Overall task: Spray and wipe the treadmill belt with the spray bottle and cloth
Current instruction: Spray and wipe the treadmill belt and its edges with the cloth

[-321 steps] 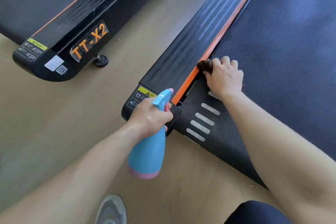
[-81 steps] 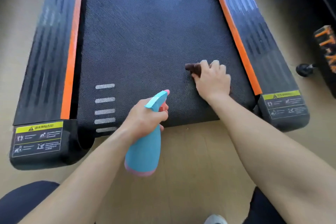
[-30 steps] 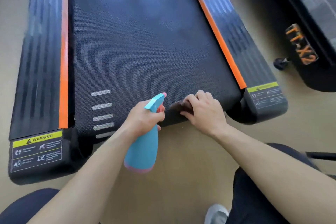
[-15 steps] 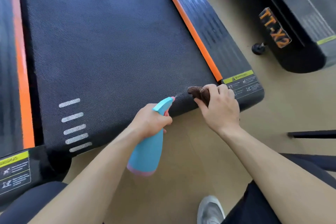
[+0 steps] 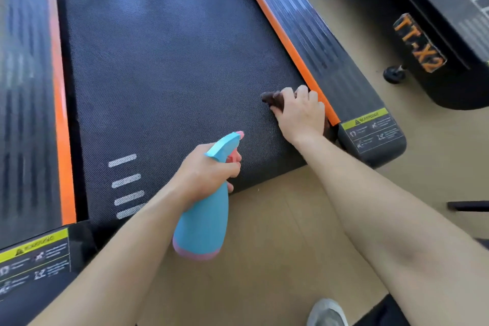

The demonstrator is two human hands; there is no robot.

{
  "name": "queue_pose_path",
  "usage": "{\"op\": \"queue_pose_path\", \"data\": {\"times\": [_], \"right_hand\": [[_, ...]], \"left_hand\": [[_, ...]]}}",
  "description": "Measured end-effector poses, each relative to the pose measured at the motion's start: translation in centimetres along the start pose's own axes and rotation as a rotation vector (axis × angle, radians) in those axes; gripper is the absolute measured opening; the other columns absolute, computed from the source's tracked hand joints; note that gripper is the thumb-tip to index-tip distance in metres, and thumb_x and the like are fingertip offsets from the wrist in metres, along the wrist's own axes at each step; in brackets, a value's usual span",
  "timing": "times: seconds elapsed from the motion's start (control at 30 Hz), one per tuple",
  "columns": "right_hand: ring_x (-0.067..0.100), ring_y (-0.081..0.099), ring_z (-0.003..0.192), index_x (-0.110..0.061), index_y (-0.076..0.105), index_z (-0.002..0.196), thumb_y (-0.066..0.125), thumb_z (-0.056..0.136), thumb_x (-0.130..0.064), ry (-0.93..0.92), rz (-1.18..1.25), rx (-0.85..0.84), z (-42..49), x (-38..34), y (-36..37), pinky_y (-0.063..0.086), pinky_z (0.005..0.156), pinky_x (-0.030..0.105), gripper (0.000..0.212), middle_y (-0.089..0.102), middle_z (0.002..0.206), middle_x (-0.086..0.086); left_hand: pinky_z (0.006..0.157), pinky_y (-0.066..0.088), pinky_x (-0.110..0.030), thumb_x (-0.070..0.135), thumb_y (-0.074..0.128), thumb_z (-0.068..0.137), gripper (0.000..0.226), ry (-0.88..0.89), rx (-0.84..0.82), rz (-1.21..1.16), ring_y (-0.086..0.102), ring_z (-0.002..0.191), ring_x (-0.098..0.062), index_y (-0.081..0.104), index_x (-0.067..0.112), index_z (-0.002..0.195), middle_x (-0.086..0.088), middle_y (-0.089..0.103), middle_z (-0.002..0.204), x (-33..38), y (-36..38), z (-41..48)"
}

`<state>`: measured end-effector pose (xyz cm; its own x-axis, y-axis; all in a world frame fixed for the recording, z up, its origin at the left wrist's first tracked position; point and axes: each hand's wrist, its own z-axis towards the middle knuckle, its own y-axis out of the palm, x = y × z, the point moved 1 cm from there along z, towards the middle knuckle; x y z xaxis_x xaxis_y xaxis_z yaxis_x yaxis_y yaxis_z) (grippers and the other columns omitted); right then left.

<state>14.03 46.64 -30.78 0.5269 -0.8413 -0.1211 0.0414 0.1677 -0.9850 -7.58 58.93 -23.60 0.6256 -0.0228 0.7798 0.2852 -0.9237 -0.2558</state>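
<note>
The treadmill belt [image 5: 164,66] fills most of the view, black and finely textured. The right hand [image 5: 299,111] rests on the belt at its right edge, close to the belt's near end. Its grip is curled over a dark brown cloth [image 5: 272,98], pressing it flat against the belt. One bunched end of the cloth pokes out past the fingertips toward the belt's middle, and a darker fold seems to show under the wrist, though the frame is soft there.

The left hand [image 5: 209,167] hangs just over the belt's near end, its grip wrapped round the neck of a blue spray bottle [image 5: 203,225]. The pink nozzle points out over the belt and the pink-rimmed base hangs over the floor [image 5: 277,246] beyond the belt's end. A finger lies at the pink trigger; whether it is squeezing I cannot tell.

An orange strip [image 5: 285,42] borders the belt's right edge, touching the right hand's knuckles, with a yellow warning label [image 5: 370,127] just outside it. White stripes [image 5: 127,182] mark the belt's near left part. Right of the belt, apart from it, stands a second treadmill [image 5: 449,82] lettered TT-X2. A grey shoe [image 5: 326,312] shows on the floor below the belt's end.
</note>
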Motion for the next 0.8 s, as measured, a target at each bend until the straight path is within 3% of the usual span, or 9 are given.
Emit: {"op": "queue_pose_path", "data": {"times": [0.13,0.2,0.33,0.43,0.53,0.67,0.8], "right_hand": [[0.035,0.052,0.090,-0.020,0.061,0.107,0.066,0.087,-0.050,-0.186,0.013,0.048,-9.0,-0.1,0.2,0.044,0.067,0.041,0.036,0.055,0.103,0.011],[0.035,0.052,0.087,-0.020,0.062,0.104,0.069,0.086,-0.050,-0.268,-0.002,0.022,-9.1,0.4,0.6,0.044,0.064,0.041,0.036,0.054,0.100,0.011],[0.036,0.053,0.101,-0.020,0.058,0.113,0.057,0.094,-0.056,-0.097,-0.020,0.005,-1.5,-0.7,1.1,0.045,0.076,0.044,0.041,0.055,0.111,0.012],[0.034,0.052,0.103,-0.019,0.056,0.113,0.055,0.095,-0.054,0.004,-0.020,0.005,0.1,-1.6,1.0,0.046,0.079,0.046,0.040,0.054,0.114,0.012],[0.034,0.053,0.090,-0.020,0.058,0.101,0.064,0.086,-0.054,-0.111,-0.019,0.095,-5.5,-2.7,0.8,0.043,0.068,0.042,0.037,0.054,0.101,0.010],[0.034,0.054,0.085,-0.019,0.062,0.099,0.071,0.082,-0.054,-0.363,-0.007,0.030,-8.3,-1.9,1.1,0.045,0.064,0.041,0.039,0.055,0.096,0.009],[0.037,0.052,0.106,-0.021,0.057,0.114,0.060,0.092,-0.056,0.052,-0.012,-0.019,-0.1,-0.8,0.8,0.046,0.079,0.047,0.042,0.055,0.116,0.012]], "left_hand": [[0.086,0.066,-0.050,0.028,0.067,0.061,0.024,-0.019,-0.014,0.057,0.077,0.075,-0.021,0.074,0.019,0.083,0.006,0.077,0.099,0.4,0.0,-0.1],[0.086,0.066,-0.049,0.028,0.068,0.062,0.023,-0.028,-0.015,0.077,0.078,0.071,-0.021,0.072,0.018,0.082,0.004,0.077,0.096,0.5,0.2,0.1],[0.074,0.062,-0.033,0.022,0.073,0.075,0.018,-0.040,-0.011,0.117,0.077,0.066,-0.018,0.072,0.015,0.092,0.001,0.077,0.099,0.5,0.1,0.6],[0.086,0.066,-0.049,0.029,0.068,0.064,0.032,-0.021,0.011,0.077,0.080,0.083,-0.026,0.077,0.023,0.094,0.000,0.077,0.103,0.4,-0.7,1.0],[0.086,0.065,-0.054,0.029,0.069,0.062,0.030,-0.015,0.033,0.077,0.079,0.086,-0.031,0.078,0.020,0.089,0.000,0.078,0.102,0.5,-1.6,1.1],[0.088,0.064,-0.055,0.036,0.070,0.058,0.031,-0.021,0.023,0.102,0.079,0.085,-0.030,0.075,0.019,0.083,0.005,0.078,0.105,0.6,-2.4,1.2],[0.087,0.065,-0.048,0.027,0.069,0.065,0.021,-0.036,0.028,0.125,0.076,0.066,-0.025,0.072,0.015,0.082,0.006,0.078,0.106,0.1,-2.7,1.5]]}}
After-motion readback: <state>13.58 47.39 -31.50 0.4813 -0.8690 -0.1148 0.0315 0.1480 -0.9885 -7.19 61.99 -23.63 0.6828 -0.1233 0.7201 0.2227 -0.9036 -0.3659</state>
